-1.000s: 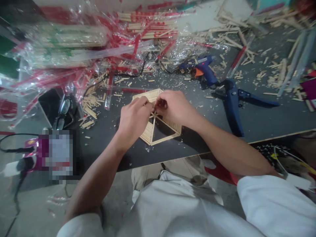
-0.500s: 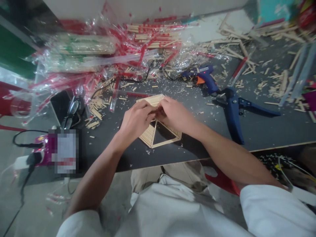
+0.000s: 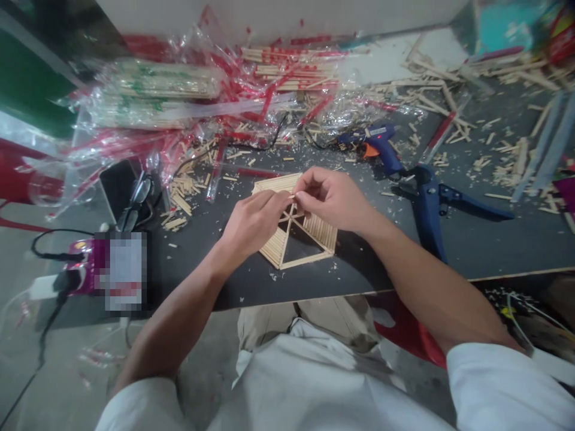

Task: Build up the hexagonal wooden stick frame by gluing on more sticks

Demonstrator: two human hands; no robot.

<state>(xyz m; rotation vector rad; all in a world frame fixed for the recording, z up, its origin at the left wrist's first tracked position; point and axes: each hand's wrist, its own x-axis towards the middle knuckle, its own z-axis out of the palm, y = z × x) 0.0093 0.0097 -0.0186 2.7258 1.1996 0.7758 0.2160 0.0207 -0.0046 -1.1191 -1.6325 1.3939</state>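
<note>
Dark-grey tabletop point(image 3: 494, 239) spread before us, littered with offcuts, and crinkled red-and-clear plastic wrappers point(image 3: 148, 102) were heaped along its far side. Over at the right lay the blue cutter point(image 3: 429, 203), with the glue gun point(image 3: 375, 143) just behind it. Near the front edge sat our hexagon frame point(image 3: 305, 254) of wooden sticks, flat on the table. And right over its middle, our left hand point(image 3: 251, 221) and right hand point(image 3: 332, 197) met, both sets of fingertips pinched on one thin stick point(image 3: 291, 196).
</note>
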